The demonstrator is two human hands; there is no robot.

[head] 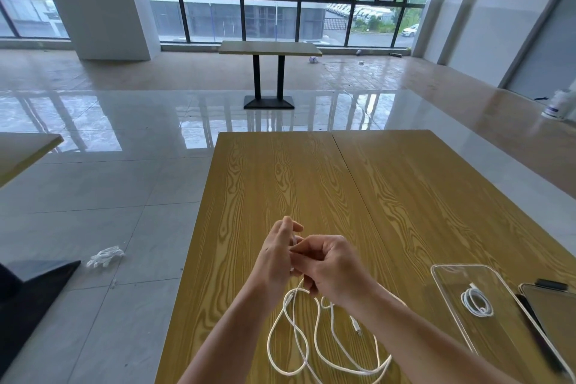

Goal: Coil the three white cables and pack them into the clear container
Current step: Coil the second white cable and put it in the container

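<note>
Wood-grain desk [280, 181] carries everything. Clear container [448, 274] sits at its right side, near edge, with one coiled cable [477, 302] already lying inside. A dark flat object, partly cut off, lies just beside the container. Loose white cable [314, 340] sprawls in open loops on the desk below the hands, one end rising into them; a plug [355, 323] shows among the loops. Whether this is one cable or two cannot be told. Left hand [280, 251], fingers up, seems to have cable against them; right hand [332, 265] curled, pinching the cable near the left fingers. The cable looks light, limp and smooth, likely springy enough to uncoil. Best grip: near the end, the finished coil pinched across its turns.
</note>
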